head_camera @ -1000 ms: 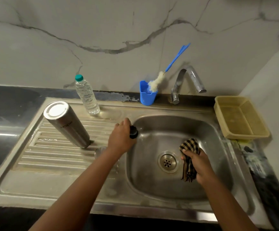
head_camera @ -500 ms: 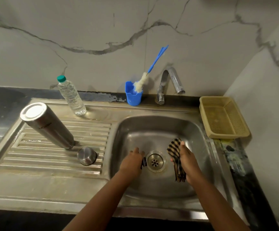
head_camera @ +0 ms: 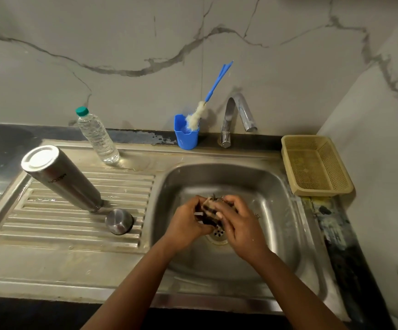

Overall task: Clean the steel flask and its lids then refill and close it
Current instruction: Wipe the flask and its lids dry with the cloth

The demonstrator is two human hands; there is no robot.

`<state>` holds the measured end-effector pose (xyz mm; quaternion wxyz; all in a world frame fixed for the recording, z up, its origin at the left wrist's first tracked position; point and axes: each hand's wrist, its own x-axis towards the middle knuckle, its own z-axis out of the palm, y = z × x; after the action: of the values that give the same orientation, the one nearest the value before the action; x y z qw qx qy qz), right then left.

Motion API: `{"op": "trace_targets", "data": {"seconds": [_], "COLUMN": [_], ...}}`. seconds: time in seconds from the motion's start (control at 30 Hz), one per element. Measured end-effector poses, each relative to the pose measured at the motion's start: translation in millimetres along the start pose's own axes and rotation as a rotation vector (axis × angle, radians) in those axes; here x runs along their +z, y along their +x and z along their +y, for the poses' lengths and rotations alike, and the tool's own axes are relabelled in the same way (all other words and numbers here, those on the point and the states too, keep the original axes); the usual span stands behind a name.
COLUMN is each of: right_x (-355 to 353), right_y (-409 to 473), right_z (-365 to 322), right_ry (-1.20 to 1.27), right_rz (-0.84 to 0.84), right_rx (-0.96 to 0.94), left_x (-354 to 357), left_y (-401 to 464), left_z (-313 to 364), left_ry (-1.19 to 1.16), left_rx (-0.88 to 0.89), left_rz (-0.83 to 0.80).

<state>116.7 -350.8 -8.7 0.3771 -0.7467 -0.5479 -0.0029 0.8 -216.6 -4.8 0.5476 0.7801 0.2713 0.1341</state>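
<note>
While the steel flask (head_camera: 62, 178) stands upside down on the drainboard, our left hand (head_camera: 188, 221) grips a small dark lid (head_camera: 205, 221) over the sink (head_camera: 276, 186). Our right hand (head_camera: 239, 220) presses a checked cloth (head_camera: 211, 206) onto it.

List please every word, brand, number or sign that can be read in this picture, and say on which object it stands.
"MILTON": dark print on the side of the steel flask; it appears upside down from this view and is slightly blurred, so the reading is probable, not certain.
Plastic water bottle: no label or print is visible.
Blue cup, tap, basket: no text can be seen.
</note>
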Motion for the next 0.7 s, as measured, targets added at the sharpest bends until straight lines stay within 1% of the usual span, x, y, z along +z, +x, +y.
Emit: {"op": "trace_targets", "data": {"seconds": [0.07,0.1,0.13,0.2,0.23,0.27,0.3,0.33,0.43,0.47,0.53,0.57,0.63,0.7], "right_x": [0,0,-2,-8,-11,-13,-12,-10,-3,-1,1,0,-2,0], "right_y": [5,5,3,-1,-1,1,4,6,12,15,18,18,15,9], "right_z": [-2,-4,-6,-6,-3,-1,0,-1,-9,-11,-11,-12,-17,-23], "right_ry": [0.071,0.036,-0.042,-0.292,-0.381,-0.405,-0.379,-0.293,0.117,0.240,0.383,0.399,0.377,0.331], "right_rz": [0.079,0.083,0.065,0.001,-0.023,-0.029,-0.013,0.013,0.124,0.148,0.163,0.177,0.200,0.183], "right_rx": [0.111,0.089,0.005,-0.267,-0.357,-0.363,-0.309,-0.213,0.173,0.292,0.439,0.463,0.433,0.369], "left_x": [-1,-2,-3,-7,-9,-10,-10,-10,-9,-9,-9,-9,-6,-1], "left_y": [1,2,3,6,6,7,8,9,11,11,7,4,-3,-7], "left_z": [3,4,5,7,9,10,12,14,19,20,20,19,22,25], "left_ry": [0.011,0.009,-0.004,0.001,0.026,0.046,0.046,0.023,-0.031,-0.072,-0.279,-0.417,-0.663,-0.818], "left_rx": [-0.006,0.005,0.026,0.076,0.094,0.101,0.093,0.082,0.046,0.028,-0.031,-0.060,-0.099,-0.137], "left_rz": [-0.012,-0.017,-0.017,-0.017,-0.024,-0.036,-0.046,-0.052,-0.067,-0.068,-0.038,-0.013,0.014,-0.009]}}
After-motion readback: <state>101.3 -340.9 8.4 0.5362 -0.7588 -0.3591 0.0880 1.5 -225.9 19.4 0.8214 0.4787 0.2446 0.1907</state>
